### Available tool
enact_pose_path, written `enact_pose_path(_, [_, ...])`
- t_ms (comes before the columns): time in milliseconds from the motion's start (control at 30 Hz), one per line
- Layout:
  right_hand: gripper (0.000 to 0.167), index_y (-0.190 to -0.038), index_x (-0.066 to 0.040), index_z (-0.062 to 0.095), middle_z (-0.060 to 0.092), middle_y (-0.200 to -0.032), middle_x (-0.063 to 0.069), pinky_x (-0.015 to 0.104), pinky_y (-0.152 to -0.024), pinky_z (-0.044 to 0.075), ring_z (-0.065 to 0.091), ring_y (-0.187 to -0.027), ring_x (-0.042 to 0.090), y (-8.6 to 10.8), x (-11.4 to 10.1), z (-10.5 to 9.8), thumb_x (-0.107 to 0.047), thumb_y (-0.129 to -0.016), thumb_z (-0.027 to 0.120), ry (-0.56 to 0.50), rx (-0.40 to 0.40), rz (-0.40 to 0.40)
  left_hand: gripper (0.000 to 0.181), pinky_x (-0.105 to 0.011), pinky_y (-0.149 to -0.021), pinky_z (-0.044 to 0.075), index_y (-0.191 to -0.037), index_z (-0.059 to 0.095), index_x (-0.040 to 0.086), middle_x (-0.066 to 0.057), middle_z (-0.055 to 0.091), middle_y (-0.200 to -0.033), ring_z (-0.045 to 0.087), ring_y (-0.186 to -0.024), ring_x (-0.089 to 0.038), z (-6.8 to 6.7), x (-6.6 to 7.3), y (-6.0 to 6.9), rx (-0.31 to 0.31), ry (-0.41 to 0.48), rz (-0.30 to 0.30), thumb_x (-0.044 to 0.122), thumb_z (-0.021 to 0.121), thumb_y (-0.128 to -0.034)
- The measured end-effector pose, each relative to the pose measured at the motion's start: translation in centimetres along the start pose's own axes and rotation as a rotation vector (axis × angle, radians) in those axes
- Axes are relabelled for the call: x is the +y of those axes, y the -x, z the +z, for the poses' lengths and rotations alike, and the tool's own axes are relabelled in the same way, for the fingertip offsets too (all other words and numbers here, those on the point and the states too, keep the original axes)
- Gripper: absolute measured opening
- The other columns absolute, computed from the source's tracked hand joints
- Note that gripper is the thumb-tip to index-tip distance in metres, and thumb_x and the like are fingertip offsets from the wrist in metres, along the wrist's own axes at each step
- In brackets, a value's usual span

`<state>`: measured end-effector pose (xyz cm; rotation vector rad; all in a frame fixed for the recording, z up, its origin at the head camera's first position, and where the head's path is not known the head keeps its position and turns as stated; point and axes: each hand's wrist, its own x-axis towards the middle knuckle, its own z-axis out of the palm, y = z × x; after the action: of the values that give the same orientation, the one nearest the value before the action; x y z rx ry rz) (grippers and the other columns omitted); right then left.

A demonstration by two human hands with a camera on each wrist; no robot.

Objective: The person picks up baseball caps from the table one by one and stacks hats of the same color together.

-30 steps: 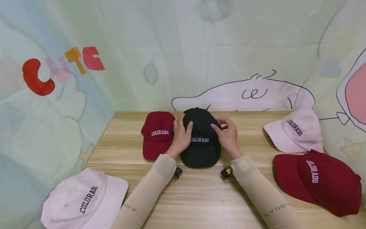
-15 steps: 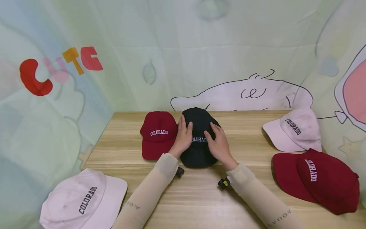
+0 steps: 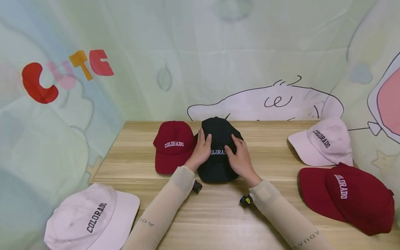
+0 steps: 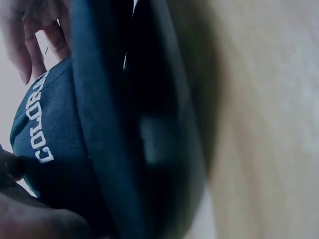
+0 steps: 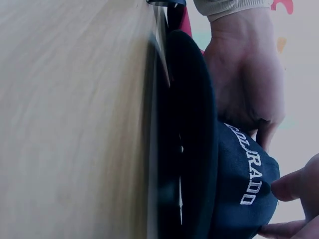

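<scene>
Left hand (image 3: 200, 151) and right hand (image 3: 240, 158) rest on either side of a black cap (image 3: 217, 139), fingers extended and thumbs spread over its front, toward the back of a wooden table (image 3: 268, 147). Close against the left hand's side sits a red cap (image 3: 173, 158); well apart to the right, a pale pink cap (image 3: 328, 144) lies just behind a second red cap (image 3: 359, 196). Another pink cap (image 3: 84, 213) occupies the near left corner.

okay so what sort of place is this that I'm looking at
Probably a makeshift indoor booth or filming corner: a wood-grain table boxed in by cartoon-printed backdrops, with a black cap and other COLORADO caps spread about.
</scene>
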<state>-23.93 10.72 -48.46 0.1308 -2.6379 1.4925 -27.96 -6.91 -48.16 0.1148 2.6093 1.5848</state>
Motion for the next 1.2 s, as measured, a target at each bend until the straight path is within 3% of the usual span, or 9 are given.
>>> enact_pose_path(200, [0.062, -0.161, -0.009, 0.036, 0.034, -0.159, 0.024, 0.058, -0.124, 0.029, 0.036, -0.149, 0.042, 0.1, 0.2, -0.4, -0.029, -0.106, 0.057, -0.045, -0.006, 0.022, 0.075, -0.049, -0.132, 0.006, -0.166, -0.005, 0.009, -0.010, -0.005, -0.176, -0.001, -0.163, -0.027, -0.2, 0.2, 0.2, -0.015, 0.001, -0.004, 0.046, 0.030, -0.1118])
enact_pose_path(433, [0.062, -0.157, -0.008, 0.042, 0.033, -0.159, 0.023, 0.056, -0.126, 0.027, 0.035, -0.150, 0.041, 0.4, -0.4, -0.7, -0.023, -0.101, 0.064, -0.095, 0.025, 0.012, 0.077, -0.051, -0.131, 0.008, -0.167, 0.000, 0.011, -0.010, 0.003, -0.176, 0.004, -0.163, -0.028, -1.9, 1.1, 1.4, 0.002, -0.001, 0.034, 0.046, 0.037, -0.1103])
enact_pose_path(700, [0.058, -0.150, -0.008, 0.050, 0.029, -0.162, 0.018, 0.059, -0.121, 0.029, 0.028, -0.150, 0.039, 1.8, -2.3, -0.5, -0.015, -0.096, 0.067, -0.096, 0.117, -0.094, 0.076, -0.055, -0.130, 0.011, -0.168, 0.009, 0.014, -0.010, 0.010, -0.175, 0.009, -0.163, -0.030, -5.4, 2.8, 4.5, 0.024, -0.012, 0.064, 0.045, 0.044, -0.1081])
enact_pose_path(900, [0.051, -0.145, -0.005, 0.054, 0.037, -0.156, 0.018, 0.058, -0.119, 0.029, 0.031, -0.147, 0.037, 2.7, -3.7, 0.3, -0.011, -0.096, 0.068, -0.167, 0.166, -0.237, 0.075, -0.058, -0.128, 0.017, -0.167, 0.010, 0.013, -0.010, 0.011, -0.175, 0.010, -0.162, -0.031, -8.4, 2.2, 7.0, 0.079, -0.114, 0.088, 0.039, 0.048, -0.1078])
enact_pose_path(1000, [0.048, -0.144, -0.004, 0.056, 0.040, -0.153, 0.018, 0.056, -0.118, 0.032, 0.036, -0.145, 0.035, 3.1, -4.4, 0.8, -0.011, -0.098, 0.066, -0.217, 0.145, -0.274, 0.075, -0.061, -0.127, 0.017, -0.167, 0.010, 0.010, -0.012, 0.008, -0.175, 0.007, -0.162, -0.032, -9.8, 1.4, 8.6, 0.113, -0.191, 0.082, 0.039, 0.047, -0.1088])
enact_pose_path(1200, [0.044, -0.144, -0.011, 0.057, 0.043, -0.152, 0.014, 0.053, -0.116, 0.040, 0.044, -0.141, 0.030, 3.8, -6.1, 2.4, -0.015, -0.101, 0.066, -0.312, 0.030, -0.264, 0.074, -0.062, -0.128, 0.010, -0.166, 0.008, 0.003, -0.016, 0.002, -0.175, -0.002, -0.162, -0.036, -12.5, -0.1, 11.7, 0.158, -0.276, 0.040, 0.043, 0.040, -0.1114])
